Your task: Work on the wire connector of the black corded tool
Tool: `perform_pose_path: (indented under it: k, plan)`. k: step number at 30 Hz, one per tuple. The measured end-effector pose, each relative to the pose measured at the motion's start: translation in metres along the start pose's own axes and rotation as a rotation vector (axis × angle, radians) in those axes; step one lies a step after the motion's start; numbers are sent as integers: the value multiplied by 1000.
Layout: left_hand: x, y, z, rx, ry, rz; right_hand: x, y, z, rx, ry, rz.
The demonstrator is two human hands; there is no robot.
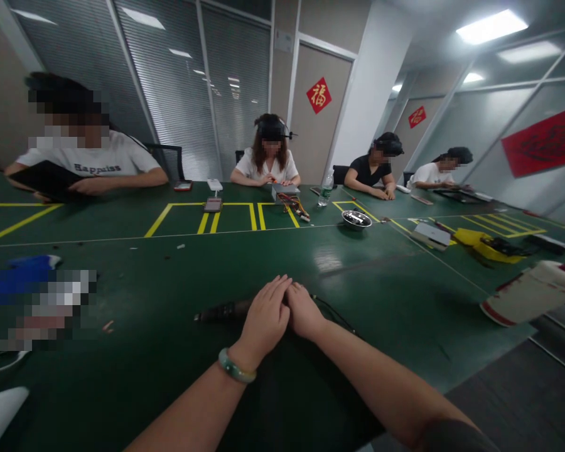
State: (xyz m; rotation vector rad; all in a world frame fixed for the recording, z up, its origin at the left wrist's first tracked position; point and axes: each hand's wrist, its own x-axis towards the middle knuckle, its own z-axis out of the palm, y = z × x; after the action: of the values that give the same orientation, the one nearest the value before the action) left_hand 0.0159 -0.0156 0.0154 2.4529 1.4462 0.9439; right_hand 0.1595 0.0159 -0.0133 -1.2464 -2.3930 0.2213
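Note:
My left hand [267, 312] lies over a dark, pen-shaped electric screwdriver [225, 312], its fingers stretched out side by side and pointing forward. The tool rests on the green table, its thin metal tip pointing left. Against the left hand, fingertips nearly meeting, is my right hand [307, 312]. Its fingers bend down and are mostly hidden, so any grip on the tool cannot be seen. A dark cord [335, 311] runs out to the right behind the right hand. A green bangle [236, 366] circles my left wrist.
A blue glove [21, 278] and a blurred-out object [51, 312] lie left. Ahead stand a metal bowl [356, 219], a water bottle [326, 188] and a power supply [285, 192] with loose wires. A white-and-red container [530, 292] stands right. Several people sit across the table [179, 282].

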Motion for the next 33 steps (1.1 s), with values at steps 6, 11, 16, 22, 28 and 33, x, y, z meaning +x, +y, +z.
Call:
perform_pose_path:
  k: [6, 11, 16, 22, 28, 33]
  plan:
    - [1, -10, -5, 18, 67, -57, 6, 1, -29, 29, 6, 2]
    - [3, -2, -4, 21, -33, 23, -33, 28, -89, -96, -297, 363]
    - [4, -2, 1, 81, -132, 31, -46, 22, -103, -209, -475, 493]
    - [6, -1, 2, 133, -177, 5, -36, 21, -94, -128, -392, 598]
    - [12, 3, -11, 103, -239, -12, -34, 50, -86, -89, 147, 598]
    - [10, -2, -21, 139, -284, -41, -32, 50, -74, 76, 138, 436]
